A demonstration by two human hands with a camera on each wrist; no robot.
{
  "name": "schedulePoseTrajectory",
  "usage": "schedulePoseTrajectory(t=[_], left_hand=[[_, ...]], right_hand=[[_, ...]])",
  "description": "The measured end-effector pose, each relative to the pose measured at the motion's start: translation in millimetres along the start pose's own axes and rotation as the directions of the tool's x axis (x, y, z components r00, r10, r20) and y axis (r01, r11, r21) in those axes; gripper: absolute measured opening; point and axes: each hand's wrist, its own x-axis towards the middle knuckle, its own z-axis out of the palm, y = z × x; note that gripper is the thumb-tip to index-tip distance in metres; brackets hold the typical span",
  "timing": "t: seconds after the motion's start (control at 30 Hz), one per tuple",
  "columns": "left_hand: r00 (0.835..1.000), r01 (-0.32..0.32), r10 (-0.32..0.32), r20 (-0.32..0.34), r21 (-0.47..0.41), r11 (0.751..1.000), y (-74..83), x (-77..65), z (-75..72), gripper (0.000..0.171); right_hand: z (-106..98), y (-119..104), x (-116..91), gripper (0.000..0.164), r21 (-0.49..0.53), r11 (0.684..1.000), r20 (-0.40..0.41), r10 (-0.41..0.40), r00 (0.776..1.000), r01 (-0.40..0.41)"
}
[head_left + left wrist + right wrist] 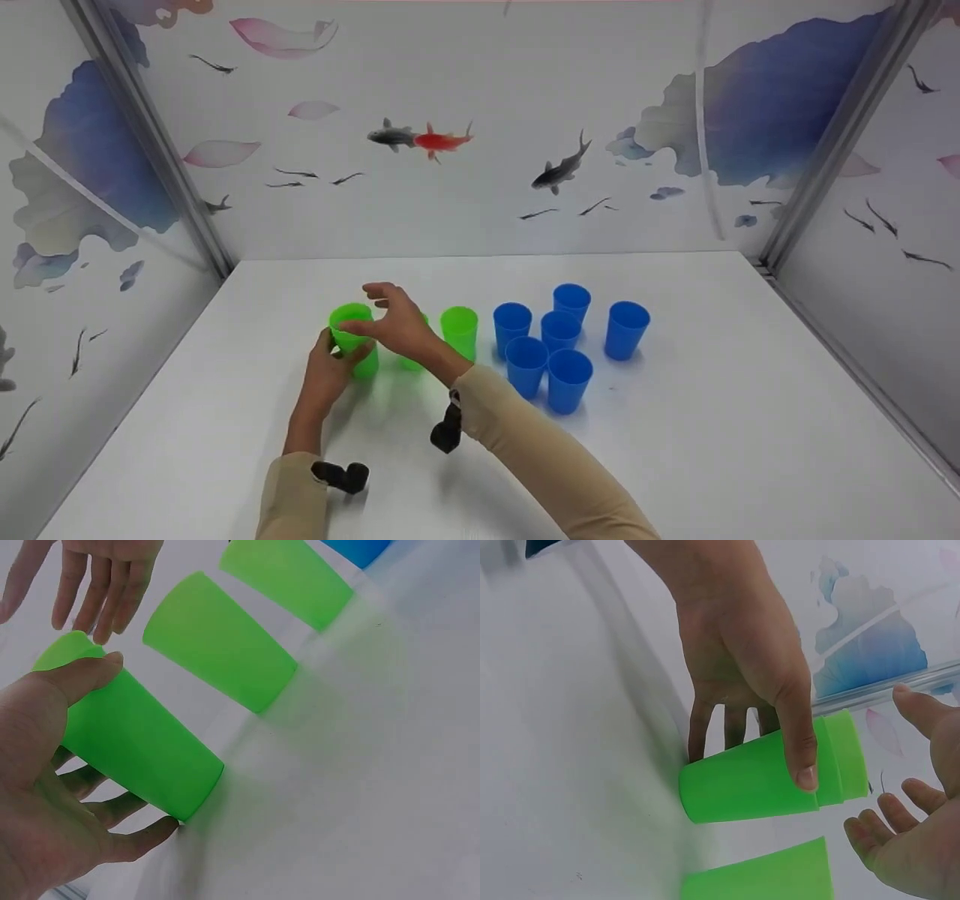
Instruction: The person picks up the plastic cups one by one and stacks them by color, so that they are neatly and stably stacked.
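My left hand (328,379) grips a stack of nested green cups (750,778) upright at the left of the table, thumb on the near side and fingers round the far side. Extra rims show at the stack's top in the right wrist view. My right hand (405,326) hovers beside the stack's mouth, fingers spread and holding nothing; in the right wrist view the hand (922,832) is apart from the rim. A second green cup (221,645) stands just right of the stack, partly hidden behind my right forearm in the head view. A third green cup (459,330) stands further right.
Several upright blue cups (526,367) stand close together right of the green ones, with one blue cup (626,331) apart at their right. The white table (712,420) is bounded by printed panels (465,202) at the back and sides.
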Motion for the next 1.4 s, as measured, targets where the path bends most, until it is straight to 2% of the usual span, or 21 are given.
schedulePoseTrajectory(t=[0.23,0.53,0.73,1.03,1.2,1.4], left_hand=[[1.000,-0.013,0.013,-0.005,0.006,1.000,-4.1,1.7,2.2,0.088],[1.000,-0.014,0.013,-0.007,-0.006,1.000,-5.8,2.8,4.7,0.089],[1.000,-0.011,0.011,-0.011,-0.003,1.000,-4.6,1.9,4.0,0.086],[1.000,-0.021,0.021,-0.010,-0.009,1.000,-3.3,-0.3,2.2,0.085],[1.000,-0.026,0.026,0.000,-0.012,1.000,-4.4,-0.5,1.1,0.084],[0.999,-0.033,0.033,0.003,-0.013,0.999,-4.6,-0.4,0.7,0.087]], right_hand=[[-12.1,0.5,-10.9,0.069,0.060,0.998,-0.034,-0.017,0.999,0.019],[-24.7,2.7,-35.3,0.063,0.140,0.988,-0.135,-0.041,0.990,0.060],[-32.3,9.0,-49.9,0.066,0.164,0.984,-0.194,-0.033,0.981,0.065],[-42.5,27.3,-59.0,0.063,0.163,0.987,-0.287,0.056,0.956,-0.008],[-47.0,29.2,-61.2,0.064,0.158,0.987,-0.326,0.062,0.943,-0.010],[-50.1,36.0,-61.9,0.065,0.113,0.994,-0.396,0.046,0.917,-0.001]])
